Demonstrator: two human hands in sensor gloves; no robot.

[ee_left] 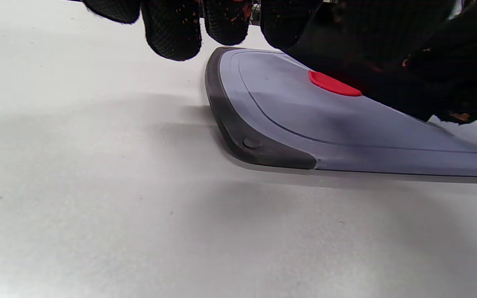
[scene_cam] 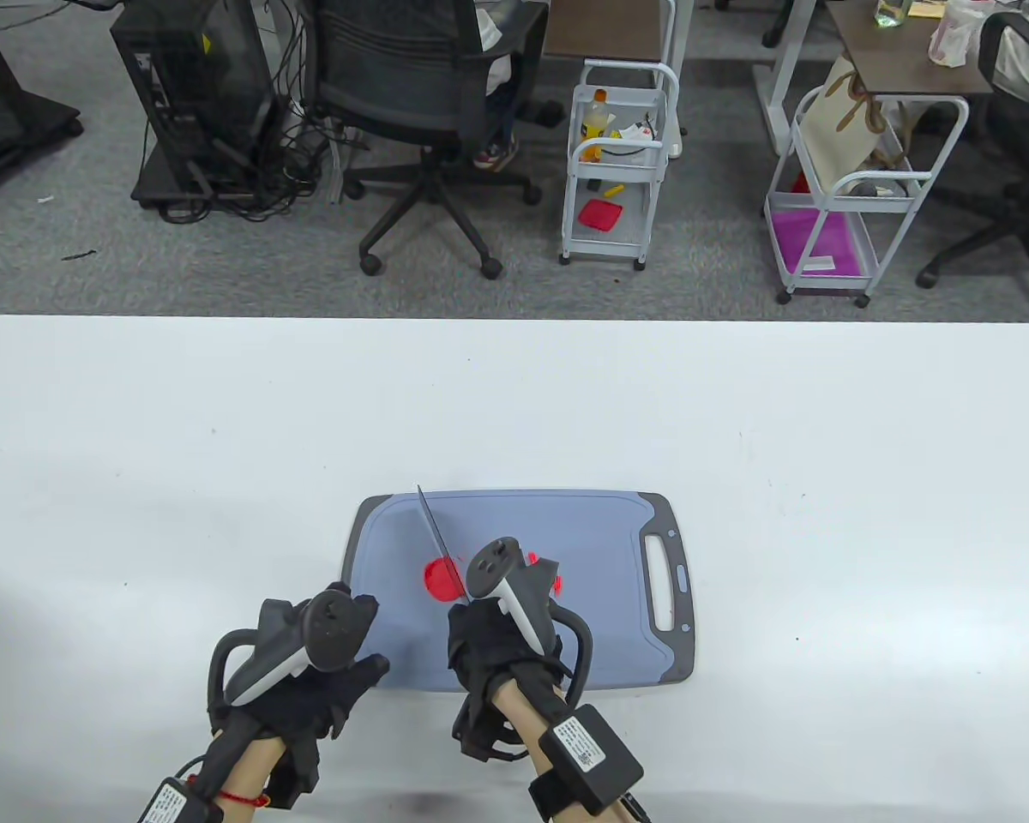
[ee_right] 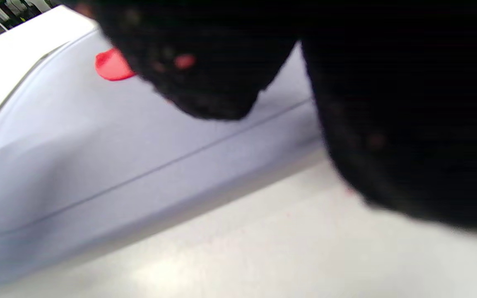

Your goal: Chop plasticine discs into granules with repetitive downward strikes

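Red plasticine discs (scene_cam: 439, 579) are lying on the grey cutting board (scene_cam: 566, 531). A knife (scene_cam: 434, 525) is being gripped by the right hand (scene_cam: 502, 639) above them. The left hand (scene_cam: 326, 660) is being rested at the board's near-left corner; whether its fingers are closed cannot be told.

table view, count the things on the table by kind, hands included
gloved hands: 2, the left hand and the right hand
cutting board: 1
knife: 1, in the right hand
whole red plasticine disc: 1
other red plasticine bits: partly hidden behind the right hand, cannot count
total: 5, plus the hidden red bits
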